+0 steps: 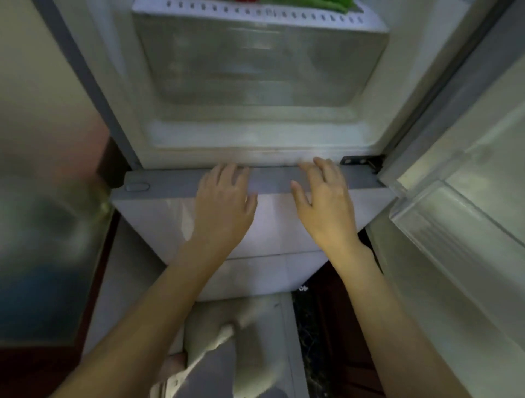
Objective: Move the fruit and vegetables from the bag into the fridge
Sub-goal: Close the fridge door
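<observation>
A person's two bare hands reach toward the lower part of an open fridge, seen from a head-worn camera looking down. The left hand lies palm down with its fingers spread and slightly apart, holding nothing, its fingertips at the grey top edge of the lower door below the open compartment. The right hand is also palm down and empty, fingers loosely splayed, its fingertips reaching the sill at the front of the compartment floor; whether either hand presses on the surface or only hovers just above it cannot be told from the blurred frame. Inside the compartment a clear plastic crisper drawer sits pushed back, its front frosted and its contents not readable. Above it runs a white perforated shelf edge, and on that shelf, at the very top of the view, lie green vegetables with a small patch of something red beside them (both cut off by the frame edge, so their kind cannot be made out). The upper door stands swung open at the right, its inner shelf rim pale and empty-looking where visible. A black hinge bracket sits at the right end of the sill, just beside the right hand's fingers. A blurred blue and grey shape fills the left side; the bag cannot be identified.
</observation>
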Demonstrator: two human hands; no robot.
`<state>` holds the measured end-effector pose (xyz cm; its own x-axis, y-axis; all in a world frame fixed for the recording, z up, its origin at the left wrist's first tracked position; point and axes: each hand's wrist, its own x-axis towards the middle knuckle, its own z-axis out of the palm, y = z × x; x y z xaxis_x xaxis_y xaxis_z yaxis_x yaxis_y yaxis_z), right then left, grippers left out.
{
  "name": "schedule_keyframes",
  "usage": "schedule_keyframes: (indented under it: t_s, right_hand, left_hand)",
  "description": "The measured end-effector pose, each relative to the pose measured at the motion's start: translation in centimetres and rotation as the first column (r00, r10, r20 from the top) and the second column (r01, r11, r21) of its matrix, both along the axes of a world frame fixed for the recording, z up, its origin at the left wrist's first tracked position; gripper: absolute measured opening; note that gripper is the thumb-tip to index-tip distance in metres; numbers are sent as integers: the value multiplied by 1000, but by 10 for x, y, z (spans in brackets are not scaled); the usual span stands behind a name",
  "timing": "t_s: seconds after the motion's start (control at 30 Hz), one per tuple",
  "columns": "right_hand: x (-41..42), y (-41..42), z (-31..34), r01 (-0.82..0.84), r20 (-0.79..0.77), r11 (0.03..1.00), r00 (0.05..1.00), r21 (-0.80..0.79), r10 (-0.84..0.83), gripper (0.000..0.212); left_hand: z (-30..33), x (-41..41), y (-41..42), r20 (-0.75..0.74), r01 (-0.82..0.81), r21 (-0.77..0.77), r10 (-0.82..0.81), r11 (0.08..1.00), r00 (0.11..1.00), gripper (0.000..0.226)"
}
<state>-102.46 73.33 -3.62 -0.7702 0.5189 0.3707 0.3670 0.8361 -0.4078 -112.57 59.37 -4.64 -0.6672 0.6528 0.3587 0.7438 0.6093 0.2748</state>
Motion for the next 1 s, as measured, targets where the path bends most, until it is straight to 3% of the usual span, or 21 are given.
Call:
schedule_keyframes:
  t_s: [0.2, 0.5, 0.83, 1.0]
  right_hand:
    - [80, -32, -10, -37, 44, 999, 998, -4, 37, 43]
    - [216, -67, 3, -36, 80, 996, 996, 78, 30, 45]
    - [288, -99, 43, 31, 43, 982, 998, 185, -40, 52]
    - [323, -123, 50, 78, 33, 974, 996, 211, -87, 42]
  left_hand:
    - [-9, 84, -38, 27, -56, -65, 58, 996, 998, 44]
    - [-1, 211, -79, -11, -46, -36, 46, 998, 999, 41]
    - [36, 254, -102, -75, 1, -25, -3, 1000, 997, 44]
    - [39, 270, -133, -104, 39, -61, -45, 997, 994, 43]
